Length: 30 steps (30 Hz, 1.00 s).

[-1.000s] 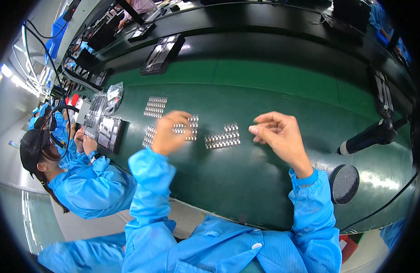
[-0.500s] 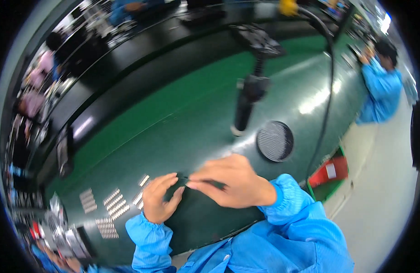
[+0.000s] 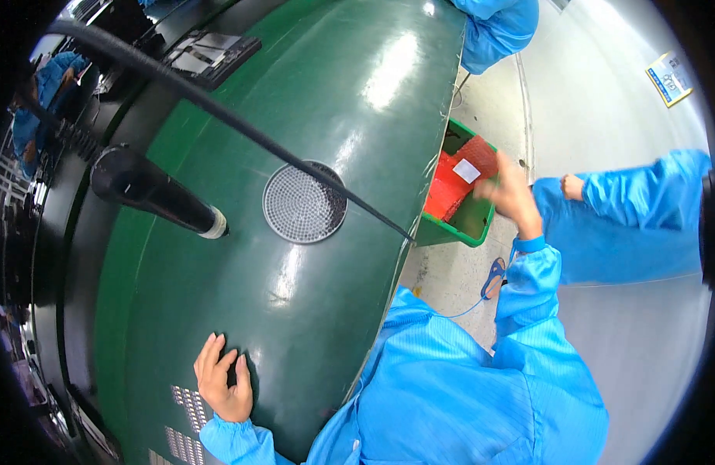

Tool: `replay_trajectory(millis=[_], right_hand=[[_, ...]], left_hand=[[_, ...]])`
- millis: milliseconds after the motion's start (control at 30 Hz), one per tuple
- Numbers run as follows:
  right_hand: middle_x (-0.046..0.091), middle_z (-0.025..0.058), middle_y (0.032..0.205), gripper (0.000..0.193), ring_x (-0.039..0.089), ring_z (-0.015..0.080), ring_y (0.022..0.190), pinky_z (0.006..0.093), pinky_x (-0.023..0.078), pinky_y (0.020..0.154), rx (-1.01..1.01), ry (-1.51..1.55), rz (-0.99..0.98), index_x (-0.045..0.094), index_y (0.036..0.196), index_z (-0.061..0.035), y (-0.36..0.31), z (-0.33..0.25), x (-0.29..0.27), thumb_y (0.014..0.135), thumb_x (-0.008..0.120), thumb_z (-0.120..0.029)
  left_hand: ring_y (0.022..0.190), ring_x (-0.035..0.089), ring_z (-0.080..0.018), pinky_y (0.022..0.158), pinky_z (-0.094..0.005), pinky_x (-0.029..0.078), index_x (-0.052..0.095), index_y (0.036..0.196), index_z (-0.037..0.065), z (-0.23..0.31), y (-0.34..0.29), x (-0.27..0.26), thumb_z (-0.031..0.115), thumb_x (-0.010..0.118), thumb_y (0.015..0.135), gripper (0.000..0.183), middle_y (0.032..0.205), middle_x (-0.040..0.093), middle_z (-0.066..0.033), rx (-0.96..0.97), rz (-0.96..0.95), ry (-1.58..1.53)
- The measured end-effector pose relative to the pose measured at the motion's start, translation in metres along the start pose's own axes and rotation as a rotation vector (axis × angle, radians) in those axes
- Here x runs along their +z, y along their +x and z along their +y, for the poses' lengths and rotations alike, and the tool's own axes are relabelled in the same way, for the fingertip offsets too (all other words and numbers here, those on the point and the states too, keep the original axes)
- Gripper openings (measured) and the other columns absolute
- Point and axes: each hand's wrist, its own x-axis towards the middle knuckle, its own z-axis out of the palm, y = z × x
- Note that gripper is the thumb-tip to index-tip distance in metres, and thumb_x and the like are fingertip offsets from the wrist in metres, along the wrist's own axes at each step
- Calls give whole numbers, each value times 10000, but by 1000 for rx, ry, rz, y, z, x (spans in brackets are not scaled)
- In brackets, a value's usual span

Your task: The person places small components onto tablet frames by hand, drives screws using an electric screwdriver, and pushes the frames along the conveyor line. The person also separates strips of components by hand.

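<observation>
My left hand (image 3: 226, 380) rests at the green tabletop with its fingers apart and nothing in them. Just beside it lie rows of small silver metal pieces (image 3: 188, 407), partly beyond my sleeve. My right hand (image 3: 511, 194) is stretched out past the table edge, over a green bin (image 3: 475, 242). Its fingers look apart, slightly blurred, and I see nothing held in them. Inside the bin, close to those fingers, is a red bag (image 3: 449, 184) with a white label, along with a piece of red bubble wrap (image 3: 479, 155).
A round gridded dish (image 3: 295, 205) with small dark bits stands on the tabletop (image 3: 295, 349). Above the table hang a black cylindrical tool (image 3: 152, 190) and a black cable (image 3: 241, 124). One person in blue (image 3: 501, 35) sits beyond; another blue sleeve (image 3: 637, 194) is at the right.
My view has swung to the right. My hands, close together over the table before with something small and thin between them, are now apart; the right one has moved out over the bin.
</observation>
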Motion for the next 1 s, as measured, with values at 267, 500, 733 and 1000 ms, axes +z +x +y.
replay_trajectory(millis=[267,500,733,1000], right_hand=[[685,136,789,324,662,170,635,233,507,565,-24,409,467,591,1084,33,20,-104,-39,782,691,-27],[674,143,815,335,667,248,689,309,550,624,-776,952,317,611,990,24,19,-252,2,679,735,27],[595,128,1131,686,597,223,1009,316,452,884,-376,1158,287,458,1248,38,90,-347,50,681,815,-114],[629,19,842,202,572,72,737,210,460,673,-434,1436,-61,578,926,-10,85,-378,72,778,711,-43]], left_hand=[[1077,566,-355,894,-413,436,636,831,-9,2,-15,-11,-18,693,685,157,1091,625,-174,-30,37,28],[1048,598,-345,855,-416,490,635,942,-10,60,8,-43,45,724,671,291,1047,639,-188,70,-5,-175],[966,619,-304,797,-429,505,695,976,45,163,27,-98,273,536,882,294,1054,651,-137,542,349,-534],[817,671,-234,685,-348,536,706,897,23,126,-9,-121,29,619,822,115,926,685,-116,655,321,-623]])
